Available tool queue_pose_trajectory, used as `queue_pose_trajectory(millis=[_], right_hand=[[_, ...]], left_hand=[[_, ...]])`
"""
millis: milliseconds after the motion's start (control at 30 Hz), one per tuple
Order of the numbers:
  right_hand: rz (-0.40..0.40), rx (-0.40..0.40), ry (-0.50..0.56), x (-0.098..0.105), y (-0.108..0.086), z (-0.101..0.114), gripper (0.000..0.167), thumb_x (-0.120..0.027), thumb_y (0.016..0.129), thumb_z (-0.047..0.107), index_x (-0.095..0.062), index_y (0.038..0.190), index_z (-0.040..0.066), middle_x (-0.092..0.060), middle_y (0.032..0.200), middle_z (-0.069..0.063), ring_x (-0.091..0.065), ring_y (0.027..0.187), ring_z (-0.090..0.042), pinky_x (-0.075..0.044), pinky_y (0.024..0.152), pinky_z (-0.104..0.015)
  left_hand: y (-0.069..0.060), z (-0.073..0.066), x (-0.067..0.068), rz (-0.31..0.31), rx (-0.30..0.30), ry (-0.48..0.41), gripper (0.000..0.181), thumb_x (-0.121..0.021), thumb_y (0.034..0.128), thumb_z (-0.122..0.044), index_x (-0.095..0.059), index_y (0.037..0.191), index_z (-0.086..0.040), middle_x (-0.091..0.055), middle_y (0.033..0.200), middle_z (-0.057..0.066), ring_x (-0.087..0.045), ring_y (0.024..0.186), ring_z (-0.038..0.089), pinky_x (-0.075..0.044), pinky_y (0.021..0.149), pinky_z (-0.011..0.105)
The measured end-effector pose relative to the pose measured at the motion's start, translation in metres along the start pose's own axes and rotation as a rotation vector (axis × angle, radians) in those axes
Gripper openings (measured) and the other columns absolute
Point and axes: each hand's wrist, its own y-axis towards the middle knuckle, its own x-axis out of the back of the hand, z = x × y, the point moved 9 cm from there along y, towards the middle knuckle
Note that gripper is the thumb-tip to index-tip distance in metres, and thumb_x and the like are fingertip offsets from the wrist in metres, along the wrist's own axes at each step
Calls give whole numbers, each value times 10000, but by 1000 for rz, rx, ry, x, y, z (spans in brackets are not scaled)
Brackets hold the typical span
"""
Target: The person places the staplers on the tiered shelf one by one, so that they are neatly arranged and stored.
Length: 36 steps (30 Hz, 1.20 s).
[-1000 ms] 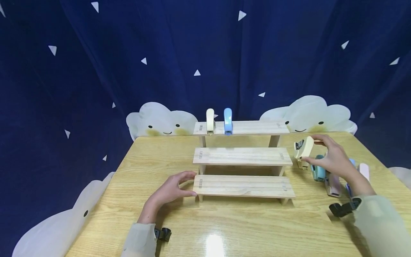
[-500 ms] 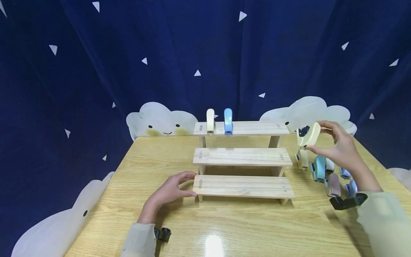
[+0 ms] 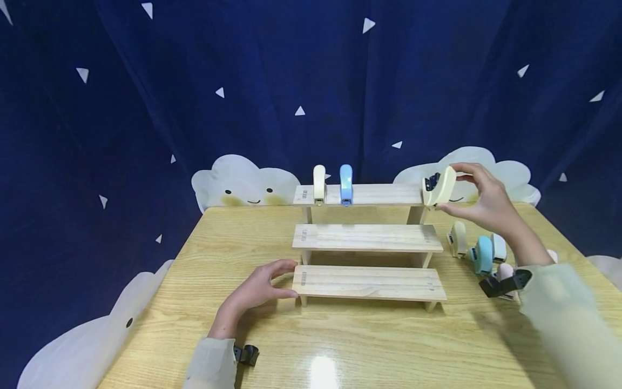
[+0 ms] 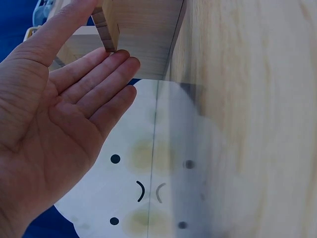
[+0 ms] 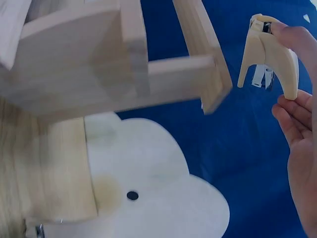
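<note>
A cream stapler is pinched between the thumb and fingers of my right hand, level with the top tier's right end. In the right wrist view this stapler is tilted, its two arms spread apart, beyond the wooden frame. My left hand rests at the left end of the bottom tier of a three-tier wooden shelf. In the left wrist view its fingers are nearly straight, tips against the wood. On the top tier stand a cream stapler and a blue stapler, side by side.
Right of the shelf, several more staplers stand on the table: a cream one, a teal one, a white one and a pinkish one, partly hidden by my right wrist. A dark blue curtain hangs behind.
My right hand has lifted the cream stapler from among the others and carried it up and left toward the top tier. The left hand has stayed where it was.
</note>
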Motion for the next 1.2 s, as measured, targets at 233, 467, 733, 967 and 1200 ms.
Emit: queue_pose_trajectory(millis=[233,467,733,967,1200], right_hand=[[70,2,-67,-25,18,8,856,-903,555,-31,-519,1320,-17,-589,1227,-79,-508,1079,43,-352,940,10],[137,34,-94,-48,31,16,840,-916,591,60,-516,1329,21,-588,1256,-143,-570,1065,-295,-373,907,-61],[195,26,-71,-69,44,23,803,-905,620,92,-510,1314,7,-576,1256,-171,-596,1071,-358,-477,945,-491],[248,45,-81,-83,50,30,777,-892,646,123,-514,1312,-9,-586,1249,-182,-598,1067,-340,-478,953,-502],[300,39,-98,-91,54,33,771,-876,688,177,-506,1343,6,-574,1281,-171,-595,1089,-339,-479,947,-484]], left_hand=[[1,-1,1,-4,1,11,749,-815,789,-310,-484,1418,-75,-554,1435,90,-489,1365,312,-385,1159,504],[0,1,1,2,14,4,753,-810,795,-320,-476,1428,-85,-542,1448,80,-475,1379,306,-375,1168,505],[0,0,0,2,7,0,743,-806,801,-320,-479,1423,-78,-544,1443,105,-483,1366,333,-382,1159,516],[0,1,0,0,7,5,749,-815,788,-320,-486,1417,-82,-547,1441,93,-485,1367,319,-375,1167,505],[0,0,0,-4,10,10,738,-814,790,-317,-491,1411,-86,-557,1430,98,-489,1363,321,-375,1165,511]])
